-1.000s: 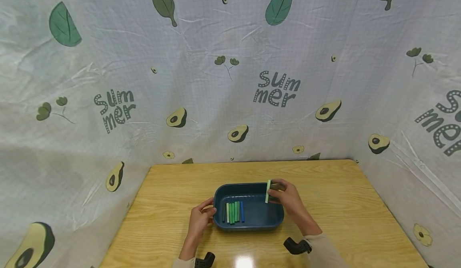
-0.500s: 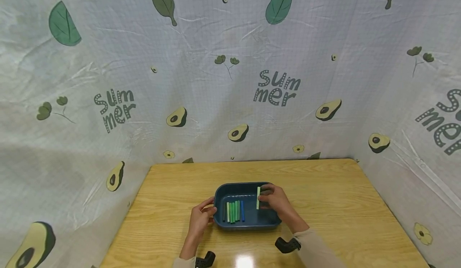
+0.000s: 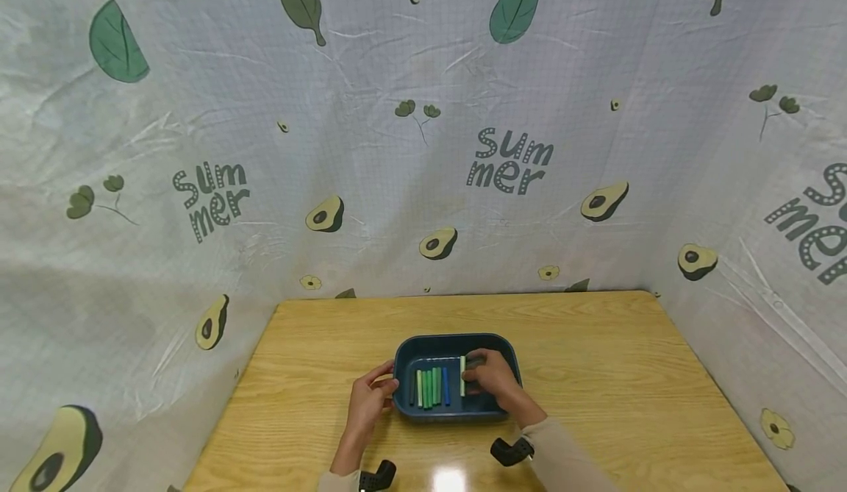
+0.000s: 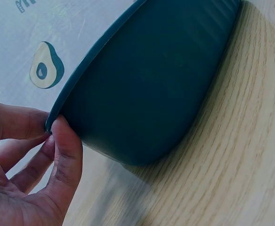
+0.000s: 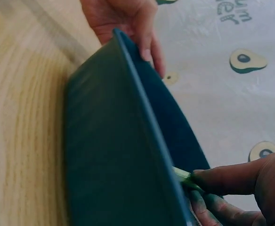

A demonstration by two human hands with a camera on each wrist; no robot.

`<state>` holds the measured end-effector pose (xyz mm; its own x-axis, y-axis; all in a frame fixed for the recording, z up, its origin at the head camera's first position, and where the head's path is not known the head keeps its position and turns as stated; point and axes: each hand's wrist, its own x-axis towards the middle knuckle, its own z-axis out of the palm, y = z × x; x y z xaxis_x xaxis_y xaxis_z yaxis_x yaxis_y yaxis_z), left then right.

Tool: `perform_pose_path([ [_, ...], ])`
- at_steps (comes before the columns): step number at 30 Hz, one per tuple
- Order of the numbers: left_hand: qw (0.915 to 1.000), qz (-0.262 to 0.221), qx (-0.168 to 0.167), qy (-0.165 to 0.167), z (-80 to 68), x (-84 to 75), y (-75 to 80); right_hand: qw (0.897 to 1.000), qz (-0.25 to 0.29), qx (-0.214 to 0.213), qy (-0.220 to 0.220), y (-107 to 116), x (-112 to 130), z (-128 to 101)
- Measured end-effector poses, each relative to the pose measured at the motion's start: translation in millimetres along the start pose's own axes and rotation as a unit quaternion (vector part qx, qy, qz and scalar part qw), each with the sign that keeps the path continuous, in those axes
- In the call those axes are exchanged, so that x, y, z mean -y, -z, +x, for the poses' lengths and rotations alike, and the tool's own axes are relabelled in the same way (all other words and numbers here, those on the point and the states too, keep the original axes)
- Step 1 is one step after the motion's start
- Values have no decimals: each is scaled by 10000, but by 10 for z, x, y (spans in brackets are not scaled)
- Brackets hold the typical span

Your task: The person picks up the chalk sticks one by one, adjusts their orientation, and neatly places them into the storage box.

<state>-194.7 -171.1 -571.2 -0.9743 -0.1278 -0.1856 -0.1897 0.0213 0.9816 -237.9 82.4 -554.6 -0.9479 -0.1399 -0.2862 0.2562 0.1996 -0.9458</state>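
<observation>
- The right hand (image 3: 492, 380) reaches inside the dark blue tray (image 3: 456, 343), its fingers pinching a pale green stick (image 3: 462, 376). The right wrist view shows the stick's end poking out between the fingertips just past the tray's rim.
- The pale green stick is held with its long axis running from the near wall of the tray toward the far wall, low over the tray floor. Whether it touches the floor cannot be told.
- A row of sticks (image 3: 431, 388) lies on the tray floor to the left of the held one: green ones side by side with a blue stick (image 3: 445, 387) at the right end. All lie along the same direction as the held stick.
- The held stick sits just beside the blue stick, on its right, with a narrow gap between them. The right hand is the nearer one to the row.
- The left hand (image 3: 369, 396) grips the tray's left rim, thumb inside and fingers on the outer wall, as the left wrist view shows.
- The tray rests on the wooden counter (image 3: 595, 374), near its middle.
</observation>
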Motion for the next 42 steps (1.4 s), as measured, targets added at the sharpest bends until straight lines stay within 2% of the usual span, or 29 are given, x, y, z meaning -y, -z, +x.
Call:
perform_pose_path([
  [7, 10000, -7, -14, -5, -3, 15, -4, 9995, -313, 77, -75, -82, -83, 31],
  [14, 10000, 14, -32, 3, -8, 28, -1, 9988, -475, -30, -127, -146, -125, 57],
  [28, 10000, -16, -14, 11, -28, 9, 3, 9970, -752, -34, -179, -159, -124, 97],
  [36, 10000, 41, -22, -73, -19, 5, -4, 9962, -832, -181, 173, -71, -23, 59],
  [42, 9999, 152, -39, -8, -26, 60, 3, 9978, -493, -221, 389, 47, 92, -13],
])
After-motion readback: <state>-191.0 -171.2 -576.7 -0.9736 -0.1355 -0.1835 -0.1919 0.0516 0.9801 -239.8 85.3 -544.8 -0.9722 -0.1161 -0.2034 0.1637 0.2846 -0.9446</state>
